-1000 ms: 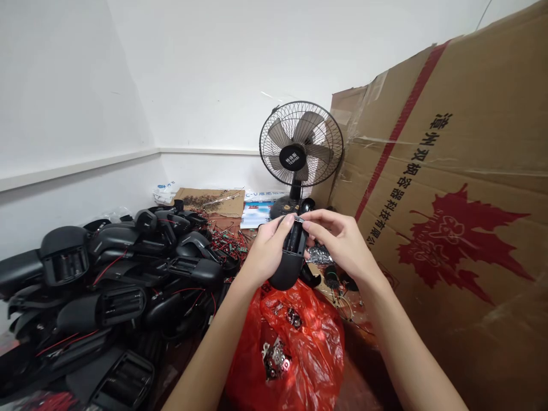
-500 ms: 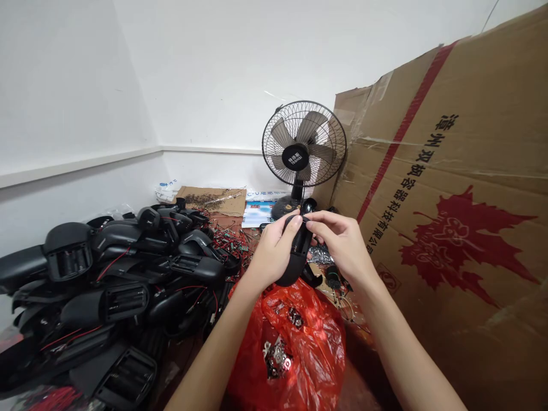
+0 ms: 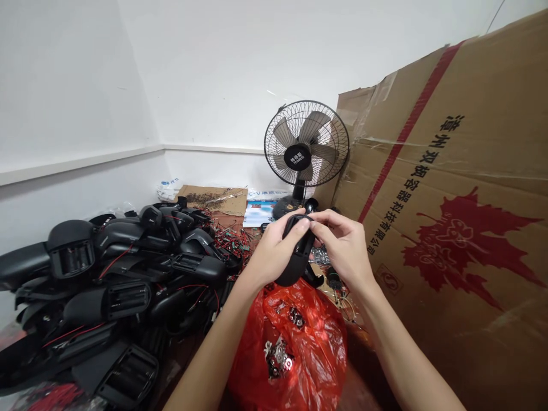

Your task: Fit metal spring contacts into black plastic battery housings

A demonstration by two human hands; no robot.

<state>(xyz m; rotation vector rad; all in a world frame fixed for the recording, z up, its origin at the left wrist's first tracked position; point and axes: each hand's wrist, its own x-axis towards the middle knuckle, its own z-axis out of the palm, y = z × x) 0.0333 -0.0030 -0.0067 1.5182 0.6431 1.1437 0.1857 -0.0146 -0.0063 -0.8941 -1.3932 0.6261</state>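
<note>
My left hand (image 3: 279, 242) is wrapped round a black plastic housing (image 3: 295, 267) with a battery compartment, its thumb pressed on the upper part. Against the same end of the housing, my right hand (image 3: 340, 237) has its thumb and forefinger pinched together; whatever lies between those fingertips is too small to make out. Below both hands an opened red plastic bag (image 3: 312, 348) holds small shiny metal pieces (image 3: 279, 358), which look like battery contacts. To the left lies a heap of similar black housings (image 3: 128, 299), some with red wires.
A black desk fan (image 3: 298, 157) stands behind my hands. The large cardboard box (image 3: 411, 188) walls off the right side. Red wires with small green parts (image 3: 233, 240) lie beyond the heap, near a cardboard sheet (image 3: 212, 198) strewn with small dark bits.
My left thumb has shifted a little right along the housing's upper end. My right fingers have come closer to it. The view has turned slightly left.
</note>
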